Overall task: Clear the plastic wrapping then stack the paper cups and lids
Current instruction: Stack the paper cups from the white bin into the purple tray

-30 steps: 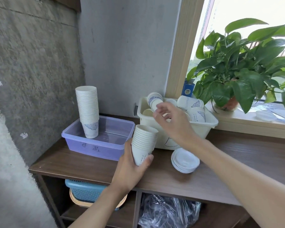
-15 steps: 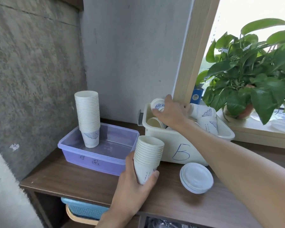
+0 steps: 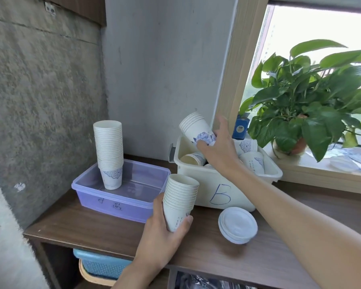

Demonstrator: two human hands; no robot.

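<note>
Three stacks of white paper cups show. The tall stack (image 3: 108,151) stands in the translucent purple plastic tub (image 3: 121,202). The left hand (image 3: 161,240) grips a second stack (image 3: 179,201) upright over the brown wooden shelf (image 3: 92,228). The right hand (image 3: 219,151) holds a short tilted stack (image 3: 196,128) above the cream plastic tub marked B (image 3: 217,190), which contains perhaps four loose cups (image 3: 253,163). One pile of round white lids (image 3: 238,225) lies just beside that tub.

Rough grey concrete wall (image 3: 40,101), left. Smooth grey plastered wall (image 3: 165,69), rear, meeting it in a corner. Pale wooden window frame (image 3: 236,69), right; bright daylight through the glass pane (image 3: 321,28). Green leafy potted plant (image 3: 300,105) on the pale wooden sill (image 3: 321,180). Dark brown wooden shelf unit (image 3: 92,226) below; blue plastic basket (image 3: 100,263) in its lower left compartment.
</note>
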